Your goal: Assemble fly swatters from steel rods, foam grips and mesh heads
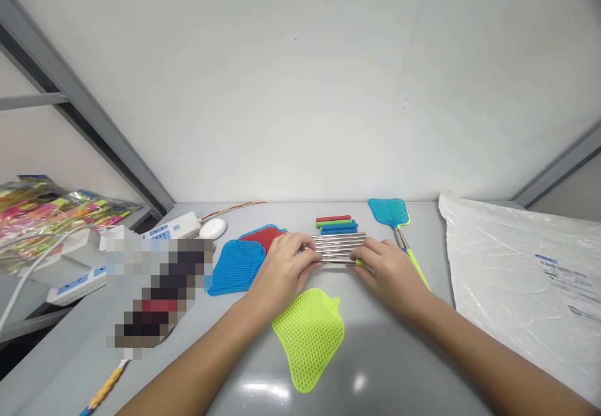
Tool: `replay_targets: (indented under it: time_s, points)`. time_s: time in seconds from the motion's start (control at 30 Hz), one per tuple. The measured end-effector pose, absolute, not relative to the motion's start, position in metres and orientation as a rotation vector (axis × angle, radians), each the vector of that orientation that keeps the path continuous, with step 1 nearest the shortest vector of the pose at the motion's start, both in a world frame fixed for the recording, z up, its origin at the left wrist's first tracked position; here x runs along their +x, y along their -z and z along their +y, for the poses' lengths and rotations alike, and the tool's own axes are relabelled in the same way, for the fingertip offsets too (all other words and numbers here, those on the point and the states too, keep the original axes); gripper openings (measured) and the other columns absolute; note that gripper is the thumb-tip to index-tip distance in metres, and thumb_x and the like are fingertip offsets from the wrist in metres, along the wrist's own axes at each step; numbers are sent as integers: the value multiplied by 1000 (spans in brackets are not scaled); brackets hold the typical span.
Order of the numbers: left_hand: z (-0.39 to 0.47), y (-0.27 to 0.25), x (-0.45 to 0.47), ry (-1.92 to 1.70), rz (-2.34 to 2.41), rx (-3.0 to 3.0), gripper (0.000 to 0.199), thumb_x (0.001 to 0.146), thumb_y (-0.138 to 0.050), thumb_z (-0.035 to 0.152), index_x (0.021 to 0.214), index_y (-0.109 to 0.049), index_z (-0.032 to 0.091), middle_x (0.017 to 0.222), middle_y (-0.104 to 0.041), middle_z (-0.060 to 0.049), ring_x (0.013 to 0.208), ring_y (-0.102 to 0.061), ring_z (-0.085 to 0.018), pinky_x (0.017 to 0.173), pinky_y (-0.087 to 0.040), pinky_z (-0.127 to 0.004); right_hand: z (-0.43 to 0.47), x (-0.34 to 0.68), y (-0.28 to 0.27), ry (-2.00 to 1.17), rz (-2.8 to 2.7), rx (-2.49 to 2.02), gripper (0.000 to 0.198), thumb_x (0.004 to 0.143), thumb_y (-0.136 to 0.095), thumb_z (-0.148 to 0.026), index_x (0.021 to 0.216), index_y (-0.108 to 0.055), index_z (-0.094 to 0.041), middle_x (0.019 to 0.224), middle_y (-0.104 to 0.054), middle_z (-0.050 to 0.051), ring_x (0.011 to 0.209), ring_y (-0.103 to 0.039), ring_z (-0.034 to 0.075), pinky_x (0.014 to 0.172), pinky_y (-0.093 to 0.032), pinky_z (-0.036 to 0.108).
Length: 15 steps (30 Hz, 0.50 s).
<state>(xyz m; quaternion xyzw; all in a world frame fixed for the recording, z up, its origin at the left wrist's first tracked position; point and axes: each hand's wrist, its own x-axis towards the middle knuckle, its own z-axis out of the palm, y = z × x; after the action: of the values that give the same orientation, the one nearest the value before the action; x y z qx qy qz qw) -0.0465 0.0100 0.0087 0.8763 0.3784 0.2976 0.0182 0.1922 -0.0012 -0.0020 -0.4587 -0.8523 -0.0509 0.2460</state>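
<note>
Several shiny metal rods lie side by side at the middle of the grey table. My left hand has its fingers closed on their left ends. At the right ends, my right hand pinches the rods between thumb and fingers, by a small yellow-green piece. Just behind are red, green and blue handle grips in a row. A yellow-green fly swatter head lies nearer me. Left of my left hand, blue swatter heads partly cover a red one.
A blue fly swatter with a yellow-green handle lies at the back right, beside a large white plastic bag. On the left are power strips, a round white device, a pixelated object with a cord, and packaged goods.
</note>
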Motion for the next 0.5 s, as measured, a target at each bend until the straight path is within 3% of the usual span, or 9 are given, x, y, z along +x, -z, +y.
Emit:
replay_targets:
  time_s: [0.23, 0.37, 0.5]
  points:
    - [7, -10, -43, -893, 1169, 2657, 10, 91, -55, 26, 99, -60, 23, 105, -57, -4, 99, -52, -20, 88, -41, -39, -3, 191, 0, 102, -2349, -1263, 13, 93, -52, -27, 90, -64, -21, 87, -63, 3, 77, -57, 15, 65, -36, 27]
    - [5, -15, -45, -912, 1219, 2554, 23, 90, -55, 34, 110, -54, 22, 104, -56, -5, 90, -54, -18, 78, -45, -34, -3, 195, -6, 163, -2321, -1267, 18, 94, -47, -27, 89, -63, -20, 80, -62, 3, 72, -56, 15, 61, -34, 26]
    - [1, -14, -42, -853, 1160, 2551, 16, 95, -45, 32, 89, -54, 19, 85, -56, -3, 76, -53, -15, 67, -44, -29, -2, 200, -9, 225, -2278, -1270, 22, 90, -46, -22, 71, -57, -19, 64, -56, 0, 57, -48, 13, 53, -25, 26]
